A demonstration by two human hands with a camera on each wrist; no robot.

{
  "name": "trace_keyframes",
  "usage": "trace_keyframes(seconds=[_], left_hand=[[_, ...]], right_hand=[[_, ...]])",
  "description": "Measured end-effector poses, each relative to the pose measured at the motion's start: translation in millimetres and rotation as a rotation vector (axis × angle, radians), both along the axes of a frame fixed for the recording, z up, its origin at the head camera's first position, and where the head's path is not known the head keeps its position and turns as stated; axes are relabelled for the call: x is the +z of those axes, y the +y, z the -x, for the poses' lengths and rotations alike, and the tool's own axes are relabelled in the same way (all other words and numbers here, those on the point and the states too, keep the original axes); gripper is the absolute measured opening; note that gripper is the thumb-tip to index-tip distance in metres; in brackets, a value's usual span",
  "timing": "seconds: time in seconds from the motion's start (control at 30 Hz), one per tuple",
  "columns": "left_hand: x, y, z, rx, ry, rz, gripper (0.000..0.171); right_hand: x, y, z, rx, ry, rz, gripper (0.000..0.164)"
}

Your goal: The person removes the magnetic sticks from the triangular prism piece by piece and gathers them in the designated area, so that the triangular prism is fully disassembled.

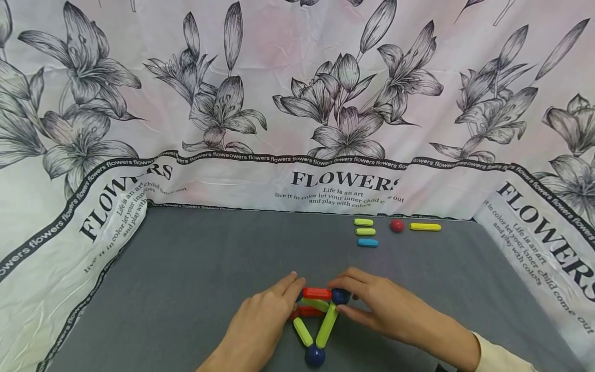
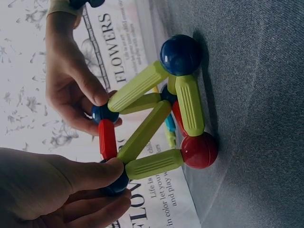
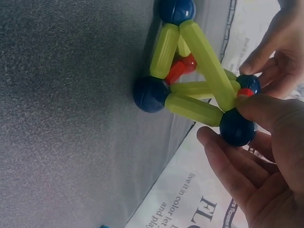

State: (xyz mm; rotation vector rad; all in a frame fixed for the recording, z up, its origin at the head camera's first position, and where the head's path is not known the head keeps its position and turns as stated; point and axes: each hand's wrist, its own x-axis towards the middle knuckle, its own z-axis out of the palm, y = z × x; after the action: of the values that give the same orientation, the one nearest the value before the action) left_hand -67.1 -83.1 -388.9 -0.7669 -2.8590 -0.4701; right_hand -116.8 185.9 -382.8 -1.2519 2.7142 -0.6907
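A frame of magnetic rods and balls stands on the grey cloth, its nearest dark blue ball (image 1: 315, 356) low at the front. Ribbed lime-green rods (image 2: 147, 133) rise from the lower balls to two upper dark blue balls, joined by a red rod (image 1: 317, 294). My left hand (image 1: 262, 318) pinches the upper left blue ball (image 2: 116, 184) between thumb and fingers. At the other end, my right hand (image 1: 381, 305) grips the upper right blue ball (image 3: 237, 127). A red ball (image 2: 199, 152) and a lower red rod (image 1: 310, 311) form part of the base.
Toward the back right of the grey cloth (image 1: 209, 253) lie two short lime rods (image 1: 364, 232), a blue rod (image 1: 368, 242), a loose red ball (image 1: 397, 226) and a longer yellow rod (image 1: 425, 227). A flower-printed curtain (image 1: 279, 129) borders the cloth behind and at both sides.
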Motion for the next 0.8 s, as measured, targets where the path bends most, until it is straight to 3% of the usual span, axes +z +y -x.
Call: trace_keyframes(seconds=[0.8], left_hand=[[0.9, -0.4, -0.6, 0.005, 0.033, 0.029, 0.046]], right_hand=[[-2.6, -2.9, 1.6, 0.007, 0.011, 0.028, 0.039]])
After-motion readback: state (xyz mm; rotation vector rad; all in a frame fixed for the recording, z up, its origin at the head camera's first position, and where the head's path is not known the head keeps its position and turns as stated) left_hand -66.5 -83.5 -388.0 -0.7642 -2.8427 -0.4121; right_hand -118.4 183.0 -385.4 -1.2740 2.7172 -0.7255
